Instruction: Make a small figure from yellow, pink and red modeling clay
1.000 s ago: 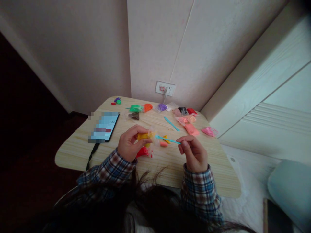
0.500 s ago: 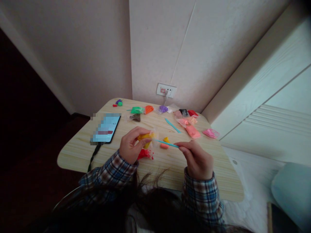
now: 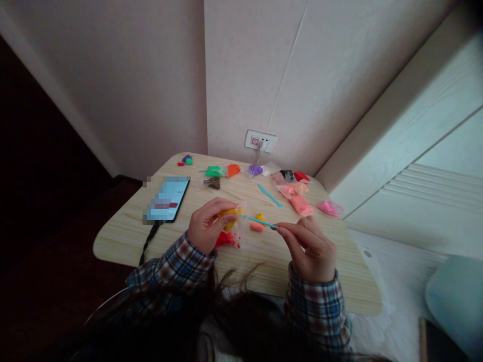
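My left hand is closed around a clear bag of yellow clay, its open end facing right. Between the thumb and fingers of my right hand is a thin blue modelling tool, its tip at the mouth of the bag. Whether the tip is inside the bag I cannot tell. Beneath the tool, on the table, are a small yellow lump and a salmon-pink roll of clay. A bag of red clay lies just below my left hand.
A phone with a cable lies at the left of the wooden table. Bags of green, purple and salmon clay lie along the back and right. A second blue tool rests mid-table. Small clay pieces sit at the back left.
The whole view has shifted slightly, moving everything a little to the right. My right hand still holds the blue tool at the bag's mouth, and my left hand keeps its grip on the bag.
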`<state>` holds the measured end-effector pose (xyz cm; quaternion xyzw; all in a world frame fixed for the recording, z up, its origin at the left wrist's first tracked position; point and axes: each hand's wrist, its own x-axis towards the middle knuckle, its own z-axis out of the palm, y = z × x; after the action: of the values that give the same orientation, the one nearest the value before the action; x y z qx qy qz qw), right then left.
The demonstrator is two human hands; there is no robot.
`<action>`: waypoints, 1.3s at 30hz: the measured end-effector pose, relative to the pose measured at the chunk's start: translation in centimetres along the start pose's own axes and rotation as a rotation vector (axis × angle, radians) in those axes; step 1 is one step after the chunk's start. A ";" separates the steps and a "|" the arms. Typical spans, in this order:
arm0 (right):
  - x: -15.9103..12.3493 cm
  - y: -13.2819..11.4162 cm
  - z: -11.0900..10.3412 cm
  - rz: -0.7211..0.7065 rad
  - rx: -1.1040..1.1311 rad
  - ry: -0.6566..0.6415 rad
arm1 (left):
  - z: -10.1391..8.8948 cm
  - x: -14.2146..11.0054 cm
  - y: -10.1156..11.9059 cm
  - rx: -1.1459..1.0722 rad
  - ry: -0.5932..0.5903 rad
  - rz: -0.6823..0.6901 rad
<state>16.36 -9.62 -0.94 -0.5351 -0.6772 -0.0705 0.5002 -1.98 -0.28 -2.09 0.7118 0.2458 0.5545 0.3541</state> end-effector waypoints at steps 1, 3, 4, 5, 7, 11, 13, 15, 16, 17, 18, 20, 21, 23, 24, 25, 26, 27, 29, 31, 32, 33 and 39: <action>0.0 0.0 0.1 -0.005 0.007 0.003 | 0.0 0.0 0.0 -0.017 0.004 -0.009; 0.0 -0.1 0.2 -0.006 0.016 0.009 | 0.0 0.0 0.1 -0.038 0.009 -0.030; 0.0 -0.2 0.3 -0.008 0.013 0.008 | 0.0 0.0 0.1 -0.049 0.012 -0.044; 0.0 -0.2 0.4 -0.014 0.004 0.004 | 0.0 0.0 0.1 -0.061 0.015 -0.060; 0.1 -0.4 0.5 -0.021 -0.024 -0.004 | 0.0 0.1 0.2 -0.084 0.018 -0.093; 0.2 -0.9 0.8 -0.018 -0.069 0.004 | -0.1 0.0 0.1 -0.107 0.023 -0.128; 0.2 -1.1 1.0 -0.002 -0.075 0.003 | -0.1 0.0 -0.1 -0.115 0.025 -0.140; 0.2 -1.2 1.2 0.020 -0.080 -0.010 | -0.1 -0.1 -0.3 -0.127 0.030 -0.167; 0.1 -1.3 1.3 0.027 -0.084 -0.019 | -0.1 -0.1 -0.4 -0.138 0.035 -0.186; 0.1 -1.3 1.4 0.035 -0.090 -0.024 | -0.1 -0.2 -0.6 -0.152 0.038 -0.209; 0.1 -1.3 1.5 0.042 -0.097 -0.025 | -0.1 -0.2 -0.7 -0.168 0.040 -0.236; 0.1 -1.3 1.6 0.049 -0.111 -0.011 | -0.1 -0.3 -0.9 -0.200 0.039 -0.299; 0.1 -1.4 1.7 0.050 -0.120 0.000 | 0.0 -0.4 -1.0 -0.215 0.038 -0.330; 0.1 -1.5 1.9 0.049 -0.130 0.019 | 0.0 -0.4 -1.1 -0.251 0.056 -0.377; 0.2 -1.6 2.0 0.051 -0.127 0.021 | 0.1 -0.4 -1.1 -0.277 0.082 -0.398; 0.2 -1.8 2.1 0.056 -0.119 0.017 | 0.1 -0.3 -1.0 -0.306 0.115 -0.422; 0.3 -2.0 2.2 0.064 -0.101 0.003 | 0.2 -0.3 -1.0 -0.338 0.152 -0.448; 0.4 -2.2 2.3 0.073 -0.076 -0.021 | 0.3 -0.3 -0.9 -0.369 0.185 -0.475; 0.5 -2.5 2.5 0.090 -0.010 -0.084 | 0.4 -0.2 -0.6 -0.415 0.200 -0.509; 0.6 -2.9 2.8 0.105 0.063 -0.144 | 0.6 -0.2 -0.3 -0.437 0.154 -0.495; 0.6 -3.0 3.0 0.113 0.089 -0.161 | 0.7 -0.2 -0.2 -0.441 0.126 -0.480; 0.6 -3.1 3.1 0.124 0.103 -0.165 | 0.8 -0.2 -0.1 -0.441 0.102 -0.471; 0.1 -3.3 4.0 0.169 0.035 -0.071 | 1.0 -0.1 0.3 -0.454 0.103 -0.518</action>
<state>11.38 -8.43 -1.36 -0.5837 -0.6479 0.0030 0.4894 -1.09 -0.80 -2.09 0.5000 0.3061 0.5220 0.6195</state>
